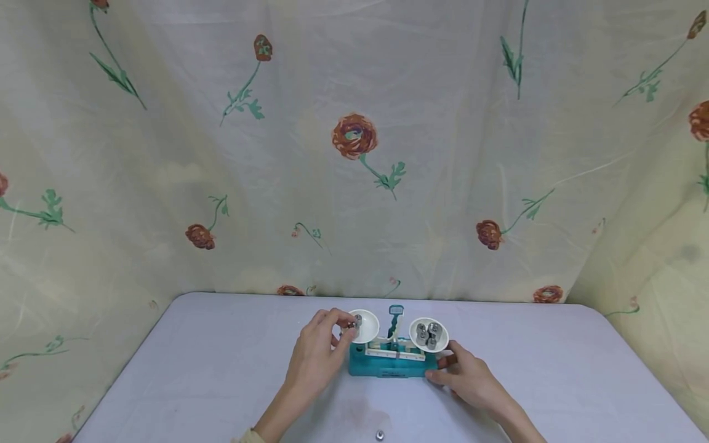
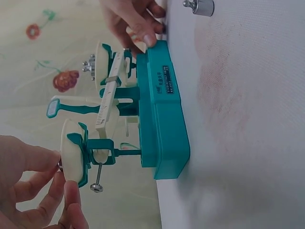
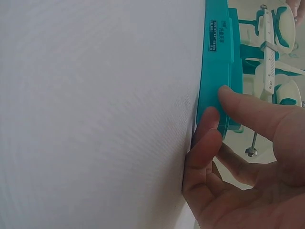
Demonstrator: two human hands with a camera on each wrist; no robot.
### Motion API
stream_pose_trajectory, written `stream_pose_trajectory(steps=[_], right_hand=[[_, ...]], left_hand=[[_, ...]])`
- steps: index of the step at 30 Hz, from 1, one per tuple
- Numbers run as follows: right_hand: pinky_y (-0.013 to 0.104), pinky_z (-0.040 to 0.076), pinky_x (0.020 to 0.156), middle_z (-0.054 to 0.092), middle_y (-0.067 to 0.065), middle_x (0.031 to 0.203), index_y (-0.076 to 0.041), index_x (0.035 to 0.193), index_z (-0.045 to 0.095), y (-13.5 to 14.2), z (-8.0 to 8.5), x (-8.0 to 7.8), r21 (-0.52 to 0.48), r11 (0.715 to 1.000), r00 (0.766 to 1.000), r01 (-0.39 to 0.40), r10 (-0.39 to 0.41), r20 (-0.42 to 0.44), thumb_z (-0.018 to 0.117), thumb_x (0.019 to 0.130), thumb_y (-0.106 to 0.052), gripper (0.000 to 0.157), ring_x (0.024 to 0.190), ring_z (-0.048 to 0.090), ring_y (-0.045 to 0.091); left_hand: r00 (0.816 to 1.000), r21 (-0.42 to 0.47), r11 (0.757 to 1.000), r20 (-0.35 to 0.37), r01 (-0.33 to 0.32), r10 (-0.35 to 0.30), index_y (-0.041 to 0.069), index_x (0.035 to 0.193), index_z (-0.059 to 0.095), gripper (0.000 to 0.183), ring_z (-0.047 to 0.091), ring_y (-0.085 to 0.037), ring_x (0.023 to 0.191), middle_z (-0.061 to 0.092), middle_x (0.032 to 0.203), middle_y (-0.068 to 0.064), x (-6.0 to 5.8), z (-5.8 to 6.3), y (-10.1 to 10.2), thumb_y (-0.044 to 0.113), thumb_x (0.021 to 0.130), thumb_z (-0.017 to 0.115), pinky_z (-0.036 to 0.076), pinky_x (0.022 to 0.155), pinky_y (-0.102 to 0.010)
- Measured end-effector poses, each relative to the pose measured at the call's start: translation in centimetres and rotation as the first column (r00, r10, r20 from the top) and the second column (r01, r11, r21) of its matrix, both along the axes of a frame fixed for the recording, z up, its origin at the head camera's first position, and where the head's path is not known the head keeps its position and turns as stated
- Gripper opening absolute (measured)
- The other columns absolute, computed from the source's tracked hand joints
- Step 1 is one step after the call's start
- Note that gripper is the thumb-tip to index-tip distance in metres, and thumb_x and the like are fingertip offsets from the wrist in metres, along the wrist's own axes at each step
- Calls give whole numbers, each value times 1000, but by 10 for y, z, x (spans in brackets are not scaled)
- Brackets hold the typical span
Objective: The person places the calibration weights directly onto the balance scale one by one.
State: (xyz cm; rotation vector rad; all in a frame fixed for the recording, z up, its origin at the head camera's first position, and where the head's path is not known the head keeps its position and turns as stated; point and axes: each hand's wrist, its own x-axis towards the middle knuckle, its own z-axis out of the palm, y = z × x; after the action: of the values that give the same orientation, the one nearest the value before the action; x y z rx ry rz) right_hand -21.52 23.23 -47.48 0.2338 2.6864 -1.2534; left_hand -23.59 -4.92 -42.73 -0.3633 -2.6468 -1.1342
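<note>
A teal balance scale (image 1: pixel 393 367) with two white pans stands on the table. My left hand (image 1: pixel 318 347) is at the left pan (image 1: pixel 368 329), its thumb and forefinger pinching a small metal weight (image 1: pixel 352 324) that the fingers mostly cover. Its other fingers lie beside the pan's rim in the left wrist view. Several metal weights (image 1: pixel 429 335) stand in the right pan (image 1: pixel 445 342). My right hand (image 1: pixel 468 375) grips the right end of the base, its thumb (image 3: pixel 233 98) on the front face and its fingers curled at the end.
One loose metal weight (image 1: pixel 380 435) stands on the pale tabletop (image 1: pixel 221 369) near its front. A flowered curtain (image 1: pixel 432 184) hangs behind the table and on both sides.
</note>
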Motion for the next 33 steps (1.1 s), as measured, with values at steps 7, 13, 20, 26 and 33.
stream_pose_trajectory(steps=[7,13,20,26,33], right_hand=[[33,58,66,71,14,117,0,142,54,0,0,1,12,1000,1000,-12,12,-5,84,93,-26,63,91,63,18],[31,57,66,71,13,118,-2,140,56,-1,2,0,1,1000,1000,7,-7,10,85,92,-25,61,91,63,18],[31,57,67,71,12,120,-3,140,56,-2,1,0,5,1000,999,16,-16,28,84,92,-26,60,93,63,18],[31,57,67,71,12,119,-3,141,55,-2,0,-1,-1,1000,1000,14,-14,27,84,92,-26,61,92,63,18],[31,58,68,71,12,118,-1,142,55,-1,0,-1,-3,1000,1000,15,-15,20,84,92,-24,63,92,63,17]], left_hand=[[1000,7,1000,-14,1,-1,21,114,75,12,61,-9,78,73,107,-1,1,-1,0,21,101,76,49,66,-18],[1000,16,1000,-15,-13,13,20,114,75,13,63,-12,78,73,107,-2,2,-1,0,20,100,77,50,66,-17],[999,31,999,-35,-9,10,21,113,75,13,61,-7,77,75,105,0,3,0,2,17,100,76,52,68,-17],[999,49,999,-36,-5,6,23,115,73,15,59,-4,75,75,107,2,7,4,4,19,101,76,52,68,-17],[999,60,998,-38,28,-26,23,114,73,15,56,-3,73,74,106,3,15,13,7,16,101,75,50,64,-17]])
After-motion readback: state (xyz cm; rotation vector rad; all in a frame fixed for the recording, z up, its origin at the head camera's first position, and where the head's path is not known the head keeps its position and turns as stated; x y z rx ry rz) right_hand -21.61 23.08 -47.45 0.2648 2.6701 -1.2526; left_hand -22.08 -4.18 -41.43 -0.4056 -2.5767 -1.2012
